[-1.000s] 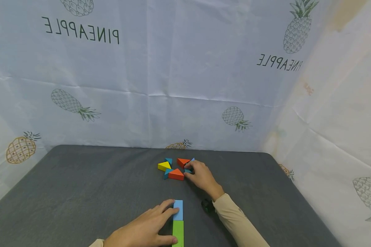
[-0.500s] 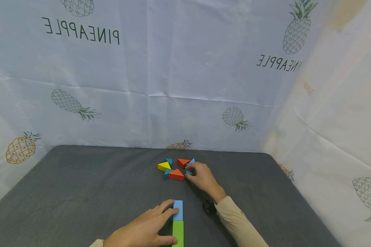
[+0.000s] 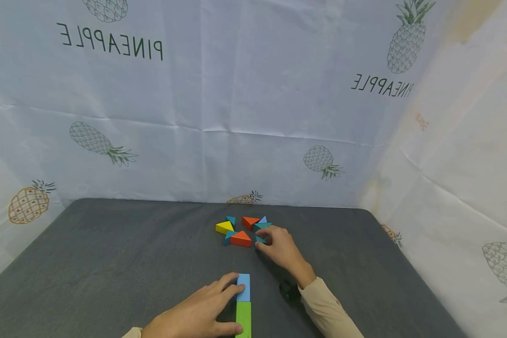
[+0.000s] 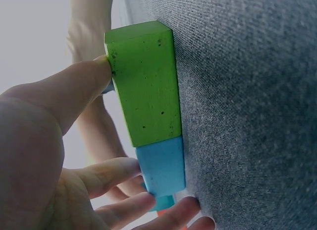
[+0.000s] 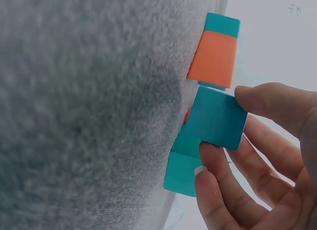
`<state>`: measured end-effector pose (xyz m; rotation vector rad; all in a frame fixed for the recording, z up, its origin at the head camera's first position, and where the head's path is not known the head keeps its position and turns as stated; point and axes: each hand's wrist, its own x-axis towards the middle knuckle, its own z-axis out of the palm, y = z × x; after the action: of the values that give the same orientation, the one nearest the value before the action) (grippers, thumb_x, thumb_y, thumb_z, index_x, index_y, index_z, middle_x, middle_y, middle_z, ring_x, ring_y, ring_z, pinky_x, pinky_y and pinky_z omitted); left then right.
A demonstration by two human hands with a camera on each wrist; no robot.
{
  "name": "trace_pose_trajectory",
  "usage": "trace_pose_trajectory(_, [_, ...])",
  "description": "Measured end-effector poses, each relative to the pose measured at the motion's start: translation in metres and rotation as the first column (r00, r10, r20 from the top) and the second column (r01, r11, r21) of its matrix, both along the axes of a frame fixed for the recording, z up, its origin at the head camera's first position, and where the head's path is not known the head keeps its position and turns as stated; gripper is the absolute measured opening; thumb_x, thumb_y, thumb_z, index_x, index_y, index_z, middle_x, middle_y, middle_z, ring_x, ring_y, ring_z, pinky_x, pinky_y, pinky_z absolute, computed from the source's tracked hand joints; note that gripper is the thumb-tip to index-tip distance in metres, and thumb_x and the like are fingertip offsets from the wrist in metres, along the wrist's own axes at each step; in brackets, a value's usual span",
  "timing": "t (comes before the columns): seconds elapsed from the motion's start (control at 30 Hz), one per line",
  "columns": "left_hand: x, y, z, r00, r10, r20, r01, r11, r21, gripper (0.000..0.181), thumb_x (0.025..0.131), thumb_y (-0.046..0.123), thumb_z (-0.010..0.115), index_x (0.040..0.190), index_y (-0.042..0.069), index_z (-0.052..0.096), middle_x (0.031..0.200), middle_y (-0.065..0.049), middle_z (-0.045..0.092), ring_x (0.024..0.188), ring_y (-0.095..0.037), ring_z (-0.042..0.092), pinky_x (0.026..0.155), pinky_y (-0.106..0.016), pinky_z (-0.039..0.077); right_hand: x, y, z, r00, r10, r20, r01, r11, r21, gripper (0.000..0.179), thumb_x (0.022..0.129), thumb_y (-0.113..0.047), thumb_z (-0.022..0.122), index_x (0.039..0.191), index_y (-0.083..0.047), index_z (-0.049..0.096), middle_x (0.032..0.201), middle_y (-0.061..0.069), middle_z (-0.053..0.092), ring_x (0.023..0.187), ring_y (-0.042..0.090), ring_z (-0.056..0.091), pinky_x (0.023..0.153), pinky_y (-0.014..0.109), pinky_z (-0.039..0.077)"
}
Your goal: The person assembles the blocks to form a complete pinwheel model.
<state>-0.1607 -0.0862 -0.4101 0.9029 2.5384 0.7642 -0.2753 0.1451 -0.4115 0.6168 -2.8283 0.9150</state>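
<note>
My right hand [image 3: 284, 251] pinches a teal triangular block [image 5: 218, 118] between thumb and fingers, beside the loose block group. Behind it in the head view lie another teal triangular block [image 3: 263, 226], a red one [image 3: 250, 222] and a pale blue one [image 3: 263, 219]. Close by on the left is a second red triangular block [image 3: 241, 239]. My left hand [image 3: 190, 307] rests along two blocks set end to end, a green block [image 4: 146, 91] and a light blue block [image 4: 162, 165]. Its thumb touches the green block, its forefinger the light blue block.
A yellow triangular block [image 3: 224, 228] and two teal ones lie at the left of the group on the dark grey table [image 3: 110, 263]. A pineapple-print curtain [image 3: 253, 94] hangs behind the table. Something small and black [image 3: 289, 291] shows under the right wrist.
My right hand has drawn slightly back toward me and right with the pinched teal block, uncovering the teal block behind it. My left hand and its two blocks stay put.
</note>
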Motion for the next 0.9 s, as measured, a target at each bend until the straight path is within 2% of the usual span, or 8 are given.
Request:
trace_pose_trajectory(0.13, [0.0, 0.0, 0.0, 1.0, -0.002, -0.006, 0.002, 1.0, 0.004, 0.077, 0.088, 0.065, 0.062, 0.148, 0.02, 0.045, 0.156, -0.005, 0.036, 0.132, -0.026, 0.049, 0.098, -0.051, 0.048, 0.005, 0.001, 0.001, 1.0, -0.003, 0.014, 0.003, 1.0, -0.009, 0.023, 0.089, -0.017, 0.074, 0.11, -0.008, 0.074, 0.107, 0.006, 0.07, 0.081, 0.013, 0.064, 0.068, 0.027, 0.054])
trace_pose_trajectory(0.43, [-0.001, 0.0, 0.0, 1.0, 0.001, 0.026, -0.001, 1.0, 0.003, 0.077, 0.087, 0.065, 0.062, 0.148, 0.02, 0.045, 0.156, -0.005, 0.035, 0.132, -0.028, 0.049, 0.099, -0.052, 0.048, 0.011, 0.005, 0.002, 0.999, -0.021, 0.03, 0.021, 1.0, -0.009, 0.024, 0.088, -0.017, 0.075, 0.11, -0.008, 0.075, 0.104, 0.005, 0.071, 0.08, 0.012, 0.064, 0.069, 0.028, 0.055])
trace_pose_trajectory(0.9, [-0.001, 0.0, 0.0, 1.0, -0.004, 0.009, 0.004, 1.0, -0.007, 0.077, 0.088, 0.066, 0.061, 0.149, 0.022, 0.045, 0.156, -0.005, 0.035, 0.133, -0.027, 0.049, 0.099, -0.053, 0.048, 0.016, 0.005, 0.001, 0.998, -0.009, 0.054, 0.009, 1.0, 0.005, 0.027, 0.086, -0.016, 0.077, 0.111, -0.006, 0.074, 0.098, 0.005, 0.069, 0.079, 0.011, 0.06, 0.065, 0.024, 0.051])
